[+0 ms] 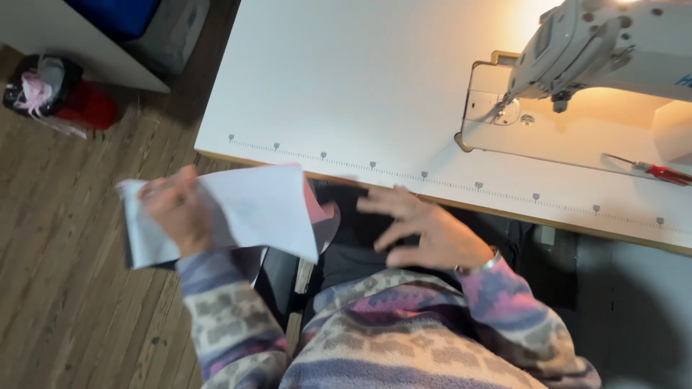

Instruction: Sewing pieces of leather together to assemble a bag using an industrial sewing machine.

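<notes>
My left hand [175,209] grips a stack of white sheets, paper or fabric [252,209], held in the air over the floor just off the table's near left corner. A pink piece [317,210] shows under their right edge. My right hand [425,229] hovers with fingers spread over dark cloth [353,238] on my lap, below the table edge, and holds nothing. Both arms wear a patterned purple and grey sweater.
A white sewing table [346,86] with a ruler strip along its front edge carries a white sewing machine [598,50] at the right. Red-handled scissors [659,171] lie beside it. On the wooden floor at far left sits a red and black bin [61,94].
</notes>
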